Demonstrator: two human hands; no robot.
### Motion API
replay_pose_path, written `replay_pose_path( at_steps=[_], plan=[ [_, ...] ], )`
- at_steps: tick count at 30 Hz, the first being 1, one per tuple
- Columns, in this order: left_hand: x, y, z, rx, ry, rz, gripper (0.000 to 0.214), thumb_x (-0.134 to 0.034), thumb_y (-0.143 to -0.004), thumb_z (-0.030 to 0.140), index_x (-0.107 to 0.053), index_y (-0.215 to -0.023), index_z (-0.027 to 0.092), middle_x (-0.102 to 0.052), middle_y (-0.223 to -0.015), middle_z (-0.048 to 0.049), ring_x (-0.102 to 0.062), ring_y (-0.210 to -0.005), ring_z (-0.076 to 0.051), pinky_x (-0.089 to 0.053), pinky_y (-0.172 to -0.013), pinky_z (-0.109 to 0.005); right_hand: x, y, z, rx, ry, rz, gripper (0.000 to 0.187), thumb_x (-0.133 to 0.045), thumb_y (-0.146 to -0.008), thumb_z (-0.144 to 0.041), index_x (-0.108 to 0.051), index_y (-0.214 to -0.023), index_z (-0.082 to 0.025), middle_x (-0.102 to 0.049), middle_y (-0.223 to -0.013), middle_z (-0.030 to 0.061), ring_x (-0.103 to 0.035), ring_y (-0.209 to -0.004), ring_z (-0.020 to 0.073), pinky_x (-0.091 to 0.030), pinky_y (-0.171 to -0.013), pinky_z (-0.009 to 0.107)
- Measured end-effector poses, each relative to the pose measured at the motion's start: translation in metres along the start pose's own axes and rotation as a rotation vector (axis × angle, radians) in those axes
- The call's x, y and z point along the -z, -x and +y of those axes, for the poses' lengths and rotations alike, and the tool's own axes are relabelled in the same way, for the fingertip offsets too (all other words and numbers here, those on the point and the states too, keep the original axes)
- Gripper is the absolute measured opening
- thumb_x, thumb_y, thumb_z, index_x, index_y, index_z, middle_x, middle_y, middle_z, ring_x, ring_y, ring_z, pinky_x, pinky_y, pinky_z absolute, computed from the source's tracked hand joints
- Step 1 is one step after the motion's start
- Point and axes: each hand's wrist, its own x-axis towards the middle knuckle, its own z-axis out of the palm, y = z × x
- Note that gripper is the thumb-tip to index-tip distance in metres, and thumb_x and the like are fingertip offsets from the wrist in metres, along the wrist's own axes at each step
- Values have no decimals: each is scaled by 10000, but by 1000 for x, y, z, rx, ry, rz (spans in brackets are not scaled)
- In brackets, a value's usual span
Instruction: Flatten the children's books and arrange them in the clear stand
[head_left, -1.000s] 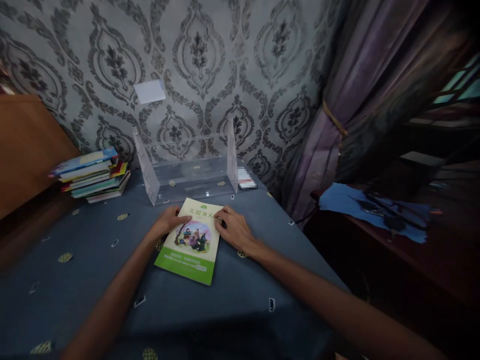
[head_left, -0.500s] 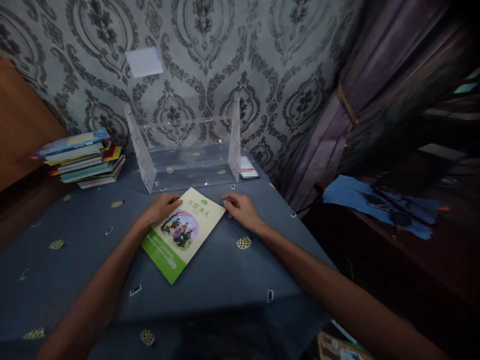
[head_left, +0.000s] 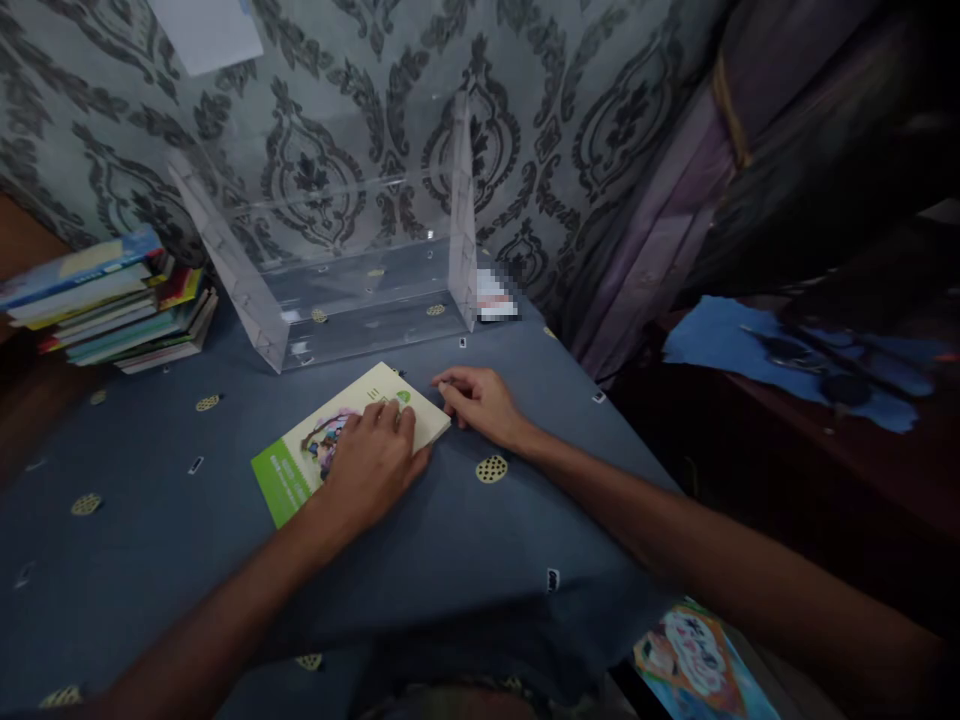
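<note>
A paperback book (head_left: 279, 476) with a cream and green cover and a picture of seated figures lies slanted on the table. Across its cover rests my left hand (head_left: 379, 455), fingers laid flat over the title and thumb by the near edge. That hand and its forearm hide part of the picture and title. My right hand (head_left: 480, 402) is beside the book's right corner, its fingers loosely bent and apart, with nothing visible in them. Behind the book stands a clear acrylic rack (head_left: 360, 340) with stepped side panels, nothing standing on its shelves.
A stack of books (head_left: 124, 300) stands at the left. A blue patterned cloth covers the table (head_left: 150, 560). Behind the rack's right side lies a small pixelated item (head_left: 496, 296). A purple curtain (head_left: 645, 260) hangs right. Another colourful book (head_left: 697, 660) lies low at the right.
My left hand has moved from the book's left edge onto its cover. The book has turned, its green end swinging left. My right hand stays near the corner; the view has shifted.
</note>
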Motion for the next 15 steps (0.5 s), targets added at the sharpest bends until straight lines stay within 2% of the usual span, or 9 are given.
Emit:
replay_pose_path(
  at_steps=[3,9,12,15],
  plan=[
    [-4,-2,-3,-34,-1,36,245,-516,-1006,290,-649,-1114,115,-714,-1215,-171,-670,-1123,-316,-562,-913,-461,2,2,0,31,-61,21,270,-548,-860,-341,-694,-982,-150,-659,-664,-10,-511,-420,79,-420,-433,213],
    [-14,-1,-12,-107,38,301,273,-473,-1002,214,-667,-1172,127,-756,-1183,-126,-719,-1084,-278,-608,-876,-430,8,4,-1,66,-150,89,276,-519,-948,-353,-671,-1090,-172,-716,-866,35,-610,-588,106,-500,-556,244],
    [-16,1,-12,-108,54,321,286,-470,-996,195,-674,-1182,123,-756,-1191,-129,-717,-1097,-282,-609,-885,-441,9,4,-3,83,-128,131,274,-488,-992,-342,-665,-1130,-184,-725,-902,42,-655,-694,130,-545,-653,272],
    [-17,2,-9,-91,63,306,291,-494,-986,211,-672,-1197,121,-744,-1213,-138,-699,-1130,-297,-603,-890,-448,8,8,-8,167,-39,151,262,-469,-1021,-316,-659,-1163,-204,-736,-942,42,-682,-772,142,-568,-725,289]
  ],
)
